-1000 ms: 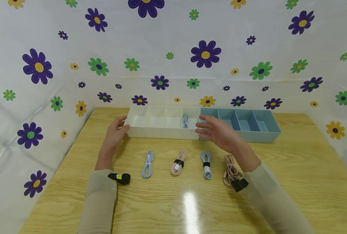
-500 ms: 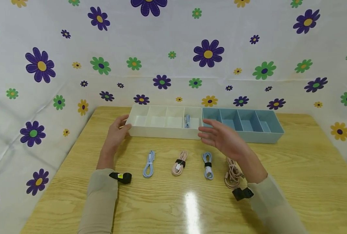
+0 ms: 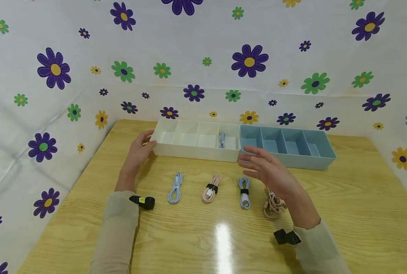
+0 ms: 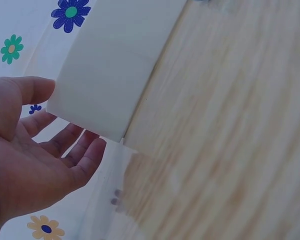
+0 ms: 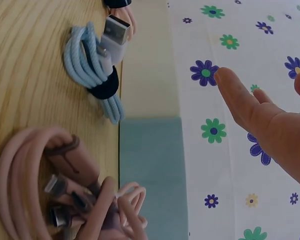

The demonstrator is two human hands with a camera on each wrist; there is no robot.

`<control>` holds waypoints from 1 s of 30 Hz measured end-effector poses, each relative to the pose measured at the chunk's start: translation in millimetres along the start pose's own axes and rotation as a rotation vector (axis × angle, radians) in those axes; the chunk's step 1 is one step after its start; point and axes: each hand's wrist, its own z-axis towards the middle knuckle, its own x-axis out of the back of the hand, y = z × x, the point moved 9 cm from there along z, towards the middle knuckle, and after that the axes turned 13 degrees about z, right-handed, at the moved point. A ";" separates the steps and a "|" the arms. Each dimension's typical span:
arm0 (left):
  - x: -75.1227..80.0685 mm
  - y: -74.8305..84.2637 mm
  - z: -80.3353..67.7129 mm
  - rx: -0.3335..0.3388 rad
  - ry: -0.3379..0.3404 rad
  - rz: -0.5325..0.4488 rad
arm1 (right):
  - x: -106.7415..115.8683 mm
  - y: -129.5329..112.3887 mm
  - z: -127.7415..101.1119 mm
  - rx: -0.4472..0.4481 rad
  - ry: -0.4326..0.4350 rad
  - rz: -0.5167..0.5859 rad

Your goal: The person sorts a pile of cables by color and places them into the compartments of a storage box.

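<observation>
My left hand [image 3: 139, 149] rests with relaxed fingers at the left end of a white divided tray [image 3: 196, 153]. In the left wrist view the left hand's [image 4: 35, 150] thumb and fingers lie either side of the white tray's corner [image 4: 115, 65]. My right hand [image 3: 266, 169] hovers open and empty in front of the blue divided tray [image 3: 292, 161]. It is above a bundled blue cable [image 3: 244, 193] and a loose pink cable [image 3: 272, 205]. The right wrist view shows the bundled blue cable [image 5: 92, 65], the pink cable [image 5: 50, 185] and my straight fingers [image 5: 240, 100].
A small blue cable [image 3: 222, 140] lies in the white tray's right compartment. Another blue cable [image 3: 175, 187] and a strapped pink cable [image 3: 210, 188] lie in a row on the wooden table [image 3: 361, 198]. Flowered cloth walls stand behind and at both sides.
My right hand has drawn back from the trays toward me and sits lower over the cables. The left hand stays at the white tray's end.
</observation>
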 end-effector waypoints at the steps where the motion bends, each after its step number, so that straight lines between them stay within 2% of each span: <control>1: 0.2 1.0 0.9 -0.004 0.001 0.006 | 1.3 0.4 -1.0 0.006 0.010 -0.024; 14: -5.0 0.8 0.3 0.005 -0.023 0.013 | 5.6 2.9 -10.0 0.030 0.066 -0.325; 20: -2.1 -7.7 -8.8 0.001 -0.027 0.022 | 1.2 11.2 -7.8 -0.022 0.069 -0.509; 24: -1.9 -6.1 -11.3 -0.029 -0.026 0.042 | -1.6 12.6 -8.6 -0.032 0.062 -0.541; 30: -6.5 3.4 -6.0 -0.057 -0.036 0.036 | 0.5 8.8 -14.1 -0.021 0.073 -0.558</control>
